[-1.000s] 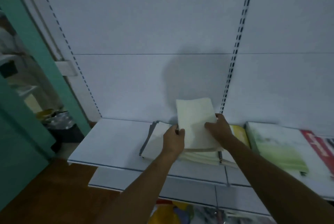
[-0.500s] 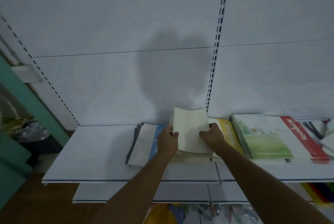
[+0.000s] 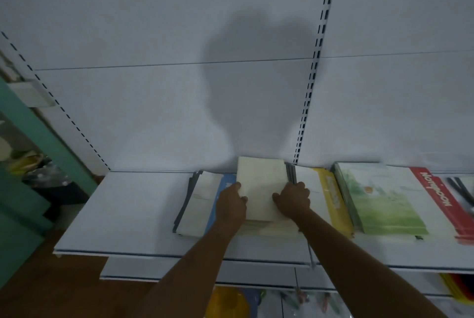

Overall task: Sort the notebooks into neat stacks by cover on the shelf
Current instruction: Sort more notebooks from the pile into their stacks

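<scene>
A cream notebook (image 3: 260, 187) lies flat on top of a pale stack in the middle of the white shelf (image 3: 133, 212). My left hand (image 3: 230, 206) grips its left edge and my right hand (image 3: 292, 198) grips its right edge. Under and to the left sits a white and blue notebook pile (image 3: 198, 202) with dark edges. To the right lies a yellow-edged notebook (image 3: 333, 199), then a stack with a green landscape cover (image 3: 379, 197), then a red-spined notebook (image 3: 441, 194).
The white back panel (image 3: 179, 99) with a slotted upright (image 3: 311, 74) rises right behind the stacks. A lower shelf (image 3: 179, 271) juts out below. A teal frame (image 3: 30, 138) stands at the left. Dark pens (image 3: 461, 189) lie at the far right.
The cream notebook, tilted up in both hands a second ago, has come down flat onto the stack. The view has shifted right, showing more of the right-hand notebooks.
</scene>
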Demonstrator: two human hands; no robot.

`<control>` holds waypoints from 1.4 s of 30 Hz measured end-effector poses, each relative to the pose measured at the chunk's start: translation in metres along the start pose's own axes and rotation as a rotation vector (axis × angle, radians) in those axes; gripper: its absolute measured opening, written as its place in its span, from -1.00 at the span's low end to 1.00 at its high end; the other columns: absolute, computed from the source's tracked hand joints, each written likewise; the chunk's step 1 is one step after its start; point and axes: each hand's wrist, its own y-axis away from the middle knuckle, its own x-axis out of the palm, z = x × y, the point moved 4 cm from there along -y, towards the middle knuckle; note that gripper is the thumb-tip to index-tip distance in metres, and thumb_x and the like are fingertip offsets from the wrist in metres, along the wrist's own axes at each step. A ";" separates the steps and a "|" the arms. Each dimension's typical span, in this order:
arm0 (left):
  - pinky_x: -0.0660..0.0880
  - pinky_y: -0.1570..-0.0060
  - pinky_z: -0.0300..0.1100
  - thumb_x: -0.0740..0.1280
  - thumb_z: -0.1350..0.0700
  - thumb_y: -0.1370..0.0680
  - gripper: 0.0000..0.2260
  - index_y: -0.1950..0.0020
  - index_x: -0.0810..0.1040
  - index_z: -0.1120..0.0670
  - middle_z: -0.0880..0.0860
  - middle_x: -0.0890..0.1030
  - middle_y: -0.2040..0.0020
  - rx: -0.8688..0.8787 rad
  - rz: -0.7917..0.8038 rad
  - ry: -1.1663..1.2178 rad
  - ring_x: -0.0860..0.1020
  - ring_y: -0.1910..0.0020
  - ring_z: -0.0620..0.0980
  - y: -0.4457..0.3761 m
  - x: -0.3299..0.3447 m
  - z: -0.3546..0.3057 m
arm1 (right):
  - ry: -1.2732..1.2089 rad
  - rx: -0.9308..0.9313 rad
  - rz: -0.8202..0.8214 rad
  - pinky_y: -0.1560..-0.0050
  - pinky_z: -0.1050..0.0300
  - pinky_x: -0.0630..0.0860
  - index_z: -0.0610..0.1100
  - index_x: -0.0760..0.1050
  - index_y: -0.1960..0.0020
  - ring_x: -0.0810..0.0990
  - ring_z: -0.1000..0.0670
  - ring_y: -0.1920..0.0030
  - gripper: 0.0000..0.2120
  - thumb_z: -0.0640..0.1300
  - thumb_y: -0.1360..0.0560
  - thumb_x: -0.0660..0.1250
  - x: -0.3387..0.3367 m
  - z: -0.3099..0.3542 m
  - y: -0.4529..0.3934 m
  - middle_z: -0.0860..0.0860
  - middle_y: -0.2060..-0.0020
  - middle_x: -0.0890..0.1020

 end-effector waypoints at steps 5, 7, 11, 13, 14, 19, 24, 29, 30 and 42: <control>0.37 -0.18 -0.17 0.26 0.19 -0.60 -0.65 -0.39 0.39 0.19 0.17 0.49 -0.31 0.034 0.023 -0.102 0.47 -0.24 0.08 0.000 0.000 -0.004 | 0.020 -0.081 0.008 -0.32 -0.12 0.31 -0.07 0.09 -0.51 0.28 -0.24 -0.36 -0.43 -0.11 -0.56 0.22 0.006 0.007 -0.007 -0.22 -0.37 0.25; 0.38 -0.17 -0.14 0.26 0.17 -0.60 -0.65 -0.38 0.40 0.18 0.17 0.50 -0.29 0.038 0.040 -0.139 0.48 -0.23 0.09 -0.002 0.000 -0.006 | 0.078 -0.144 -0.003 -0.29 -0.11 0.33 -0.03 0.20 -0.46 0.29 -0.23 -0.33 -0.54 -0.16 -0.58 0.15 0.009 0.010 -0.007 -0.23 -0.33 0.27; 0.42 -0.02 -0.14 0.24 0.15 -0.60 -0.76 -0.24 0.48 0.20 0.18 0.57 -0.16 0.058 0.051 -0.220 0.52 -0.11 0.09 -0.004 0.001 -0.008 | 0.161 -0.241 -0.015 -0.27 -0.10 0.35 -0.04 0.24 -0.44 0.30 -0.23 -0.32 -0.59 -0.14 -0.60 0.11 0.009 0.005 -0.008 -0.23 -0.32 0.27; 0.42 -0.01 -0.15 0.23 0.15 -0.61 -0.75 -0.25 0.48 0.20 0.18 0.57 -0.15 0.059 0.055 -0.235 0.52 -0.11 0.09 -0.004 0.001 -0.008 | 0.170 -0.269 -0.008 -0.26 -0.09 0.36 -0.05 0.23 -0.44 0.32 -0.22 -0.31 -0.60 -0.12 -0.61 0.10 0.008 0.003 -0.008 -0.23 -0.31 0.28; 0.42 -0.03 -0.15 0.23 0.14 -0.61 -0.73 -0.28 0.47 0.19 0.18 0.56 -0.18 0.051 0.059 -0.230 0.52 -0.14 0.09 -0.004 0.001 -0.008 | 0.184 -0.280 -0.006 -0.24 -0.08 0.38 -0.06 0.23 -0.44 0.32 -0.21 -0.30 -0.60 -0.12 -0.60 0.11 0.008 0.004 -0.008 -0.22 -0.30 0.28; 0.37 -0.20 -0.12 0.23 0.08 -0.62 -0.60 -0.45 0.35 0.10 0.14 0.48 -0.34 0.004 0.070 -0.242 0.43 -0.31 0.09 -0.004 0.000 -0.008 | 0.243 -0.298 0.009 -0.19 -0.03 0.42 -0.10 0.17 -0.47 0.33 -0.20 -0.30 -0.56 -0.15 -0.60 0.10 0.007 0.006 -0.007 -0.23 -0.32 0.28; 0.33 -0.26 -0.12 0.26 0.04 -0.60 -0.56 -0.46 0.31 0.10 0.11 0.43 -0.38 -0.004 0.101 -0.275 0.40 -0.34 0.08 -0.008 0.000 -0.008 | 0.246 -0.297 0.017 -0.21 -0.03 0.40 -0.07 0.14 -0.50 0.31 -0.20 -0.32 -0.53 -0.14 -0.60 0.10 0.006 0.004 -0.006 -0.22 -0.34 0.27; 0.44 -0.08 -0.11 0.27 0.02 -0.58 -0.67 -0.30 0.42 0.12 0.12 0.52 -0.21 0.062 0.153 -0.419 0.50 -0.19 0.10 -0.014 -0.009 -0.013 | 0.243 -0.230 0.030 -0.28 -0.06 0.35 -0.03 0.18 -0.49 0.26 -0.18 -0.37 -0.54 -0.12 -0.60 0.10 -0.002 0.009 0.001 -0.21 -0.37 0.25; 0.45 -0.07 -0.11 0.27 0.03 -0.57 -0.70 -0.26 0.44 0.12 0.11 0.52 -0.20 0.081 0.180 -0.460 0.51 -0.16 0.08 -0.018 -0.011 -0.017 | 0.230 -0.211 0.033 -0.28 -0.07 0.34 -0.02 0.20 -0.48 0.26 -0.17 -0.37 -0.54 -0.12 -0.59 0.11 -0.005 0.011 0.003 -0.20 -0.37 0.25; 0.38 -0.29 0.06 0.22 -0.19 -0.55 -0.47 -0.45 0.30 0.02 0.09 0.38 -0.41 0.800 0.561 -0.644 0.38 -0.36 0.11 0.055 0.061 -0.203 | 0.397 0.055 -0.417 -0.22 -0.01 0.38 -0.04 0.39 -0.35 0.48 -0.11 -0.24 -0.56 0.15 -0.56 0.10 -0.188 -0.135 0.067 -0.08 -0.23 0.48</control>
